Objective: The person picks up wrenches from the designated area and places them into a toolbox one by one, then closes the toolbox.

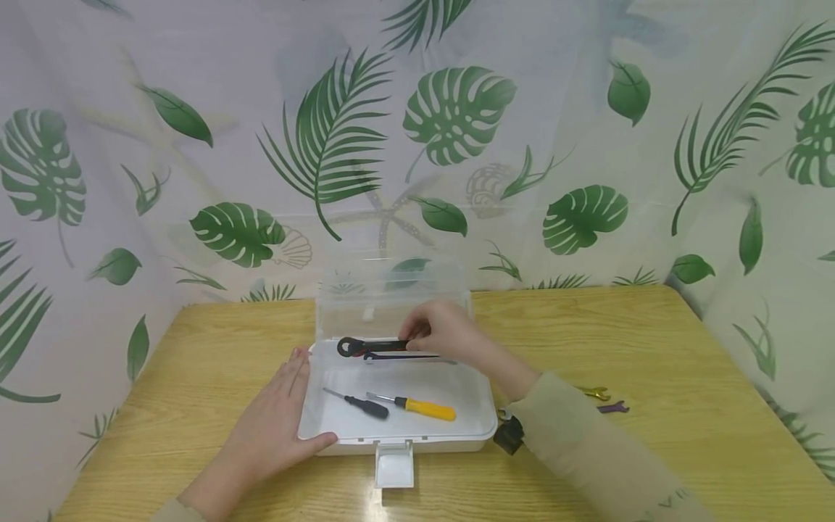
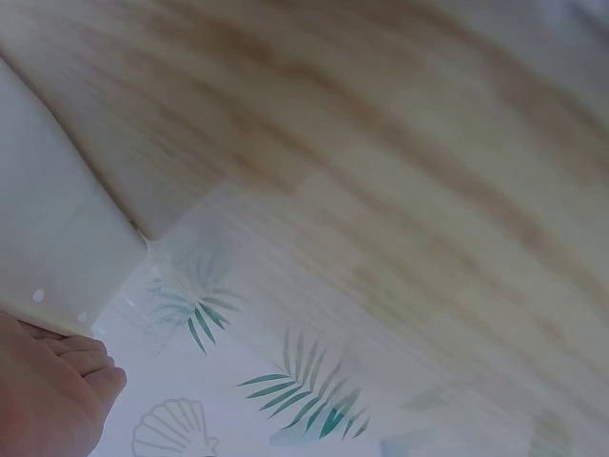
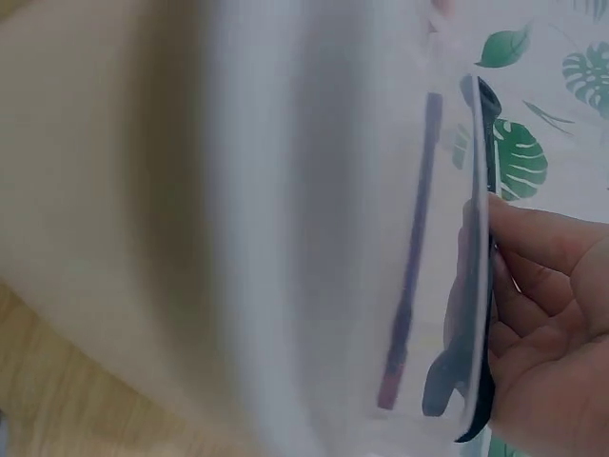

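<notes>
Head view, centre of frame: a clear plastic box is seen on the desk, its transparent lid stood upright at the back. The right hand is closed in a pinch on the shaft of a black ring wrench, which is held over the rear edge of the box, ring end toward the left of frame. A thinner dark tool is seen just below it. The left hand is laid flat, fingers straight, against the left wall of the box, thumb on the front rim.

Inside, lower centre: a black screwdriver and a yellow-handled screwdriver lie side by side, apart from the wrench.

Risks, as judged:
- The wrench is gripped only at one end; it could tip or slip and drop onto the screwdrivers.
- The upright lid could be knocked by the right hand and fall shut.
- The box could slide if the bracing left hand were lifted.

Hard to make out:
- Whether the wrench touches the box floor or the thin tool cannot be told.
- Right of the sleeve, a gold wrench and a purple wrench are partly covered; a black object by the box corner is not identifiable.
- Both wrist views are blurred.
</notes>
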`<action>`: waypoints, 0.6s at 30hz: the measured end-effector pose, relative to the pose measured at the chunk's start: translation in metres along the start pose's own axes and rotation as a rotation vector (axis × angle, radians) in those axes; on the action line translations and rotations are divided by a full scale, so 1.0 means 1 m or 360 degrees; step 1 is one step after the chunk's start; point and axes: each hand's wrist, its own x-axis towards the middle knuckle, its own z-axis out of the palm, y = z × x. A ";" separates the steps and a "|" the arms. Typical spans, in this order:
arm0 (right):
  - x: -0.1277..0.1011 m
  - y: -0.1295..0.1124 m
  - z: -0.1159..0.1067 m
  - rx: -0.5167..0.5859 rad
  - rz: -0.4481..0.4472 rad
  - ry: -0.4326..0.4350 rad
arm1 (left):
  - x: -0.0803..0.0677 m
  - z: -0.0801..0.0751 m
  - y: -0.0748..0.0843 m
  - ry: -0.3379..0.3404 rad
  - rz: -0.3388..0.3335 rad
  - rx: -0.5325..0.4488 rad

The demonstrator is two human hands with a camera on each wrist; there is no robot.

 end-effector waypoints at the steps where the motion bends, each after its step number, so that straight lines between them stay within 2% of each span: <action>1: 0.001 0.001 0.002 -0.0009 -0.0009 -0.0005 | 0.000 0.000 0.000 0.0005 0.0004 0.0004; 18: 0.004 0.006 0.015 -0.0093 -0.0124 0.0014 | 0.000 0.001 -0.001 -0.0020 -0.0012 0.0005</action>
